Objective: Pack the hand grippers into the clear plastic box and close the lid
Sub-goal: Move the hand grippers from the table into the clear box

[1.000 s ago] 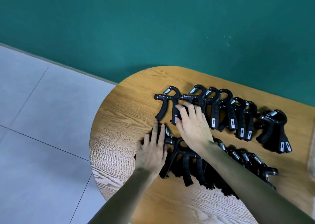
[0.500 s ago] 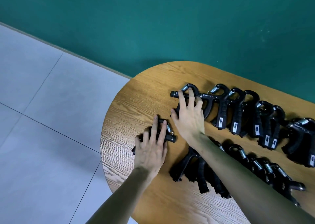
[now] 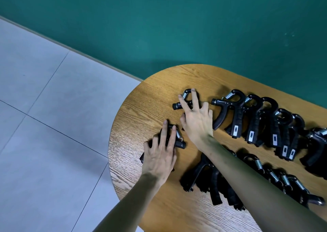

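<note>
Several black hand grippers with steel springs lie on a rounded wooden table (image 3: 152,94). A far row (image 3: 256,124) runs to the right and a near row (image 3: 215,184) lies partly under my right forearm. My right hand (image 3: 196,120) rests flat on one gripper (image 3: 178,106) pulled left, apart from the far row. My left hand (image 3: 161,154) lies flat on another separate gripper (image 3: 179,143) near the table's left edge. Fingers of both hands are spread over the grippers, not curled around them. No clear plastic box is in view.
The table's curved left edge drops to a grey tiled floor (image 3: 44,125). A teal wall (image 3: 177,19) stands right behind the table. The table runs on past the right side of the view.
Each hand has slid one gripper leftward, away from its row; gaps now separate both from the rest. The view has shifted left as well.
</note>
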Available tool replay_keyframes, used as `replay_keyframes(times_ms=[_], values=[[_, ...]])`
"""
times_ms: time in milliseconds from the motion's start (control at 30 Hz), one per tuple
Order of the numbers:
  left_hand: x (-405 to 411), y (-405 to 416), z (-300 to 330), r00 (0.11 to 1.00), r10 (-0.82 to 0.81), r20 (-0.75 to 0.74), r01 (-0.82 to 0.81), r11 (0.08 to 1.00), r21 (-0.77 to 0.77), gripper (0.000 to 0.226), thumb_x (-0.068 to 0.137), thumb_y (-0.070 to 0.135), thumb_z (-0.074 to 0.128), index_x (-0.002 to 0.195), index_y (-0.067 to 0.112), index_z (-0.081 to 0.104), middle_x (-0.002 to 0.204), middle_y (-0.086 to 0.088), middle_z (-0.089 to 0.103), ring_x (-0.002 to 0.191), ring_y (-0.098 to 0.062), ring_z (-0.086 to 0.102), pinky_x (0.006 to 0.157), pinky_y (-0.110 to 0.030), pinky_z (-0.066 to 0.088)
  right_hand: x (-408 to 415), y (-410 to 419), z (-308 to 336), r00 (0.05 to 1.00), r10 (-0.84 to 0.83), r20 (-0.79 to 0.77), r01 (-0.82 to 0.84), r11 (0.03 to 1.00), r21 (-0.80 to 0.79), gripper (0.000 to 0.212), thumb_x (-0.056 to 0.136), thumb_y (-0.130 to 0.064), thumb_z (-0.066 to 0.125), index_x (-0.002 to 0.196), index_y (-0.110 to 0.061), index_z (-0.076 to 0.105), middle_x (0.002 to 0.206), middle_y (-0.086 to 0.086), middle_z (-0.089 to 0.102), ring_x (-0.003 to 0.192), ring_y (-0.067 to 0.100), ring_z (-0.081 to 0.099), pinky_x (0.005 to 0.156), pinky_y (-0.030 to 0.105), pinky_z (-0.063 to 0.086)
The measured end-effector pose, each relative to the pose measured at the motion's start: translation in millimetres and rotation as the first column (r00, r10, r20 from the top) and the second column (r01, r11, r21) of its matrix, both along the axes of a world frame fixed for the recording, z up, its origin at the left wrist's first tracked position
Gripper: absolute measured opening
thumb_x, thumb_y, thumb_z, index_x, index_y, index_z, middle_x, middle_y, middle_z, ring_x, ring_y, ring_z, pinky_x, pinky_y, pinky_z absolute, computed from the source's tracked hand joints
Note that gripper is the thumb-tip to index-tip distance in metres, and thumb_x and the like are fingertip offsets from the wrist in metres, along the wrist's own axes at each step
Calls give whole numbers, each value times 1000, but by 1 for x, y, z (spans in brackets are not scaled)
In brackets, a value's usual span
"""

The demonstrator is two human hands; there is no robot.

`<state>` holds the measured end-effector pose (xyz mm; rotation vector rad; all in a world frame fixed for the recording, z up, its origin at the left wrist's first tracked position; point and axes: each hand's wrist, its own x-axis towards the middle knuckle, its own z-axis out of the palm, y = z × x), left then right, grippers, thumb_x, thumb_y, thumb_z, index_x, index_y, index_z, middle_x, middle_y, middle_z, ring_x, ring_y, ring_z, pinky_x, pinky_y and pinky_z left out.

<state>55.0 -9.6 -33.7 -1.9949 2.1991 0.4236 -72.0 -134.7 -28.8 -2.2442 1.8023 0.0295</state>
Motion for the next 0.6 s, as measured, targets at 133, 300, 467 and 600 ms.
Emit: replay_keyframes(times_ms=[133, 300, 467, 600], values=[[8, 2, 3, 1000, 14, -2, -13, 1000, 25, 82, 103, 41, 36, 158, 13, -19, 165, -19, -23, 108, -29, 47, 89, -48, 46, -7, 2, 0, 998, -5, 70, 4, 1000, 7, 72, 89, -24, 61, 155, -32, 33, 167, 11, 14, 105, 34, 41, 88, 48, 43], [16, 1, 29, 999, 16, 44, -20, 996, 92, 82, 104, 40, 31, 154, 12, -27, 162, -19, -31, 112, -29, 44, 93, -46, 44, -11, 24, 26, 972, -95, 214, 77, 993, 89, 77, 87, -29, 63, 155, -35, 30, 167, 1, 6, 111, 30, 32, 91, 44, 48], [16, -11, 80, 993, 22, 113, -29, 998, 61, 82, 103, 44, 28, 155, 12, -27, 164, -19, -26, 115, -32, 40, 95, -50, 41, -28, 56, 79, 982, -125, 140, 106, 985, 137, 78, 87, -32, 58, 157, -38, 22, 166, -4, -4, 118, 30, 34, 72, 37, 55], [2, -16, 121, 992, 39, 122, -37, 999, -26, 83, 102, 45, 32, 157, 12, -21, 165, -19, -22, 107, -31, 41, 89, -48, 42, -52, 82, 124, 976, -183, 123, 169, 979, 111, 78, 86, -30, 57, 156, -37, 23, 168, -7, -6, 114, 29, 39, 64, 34, 55]])
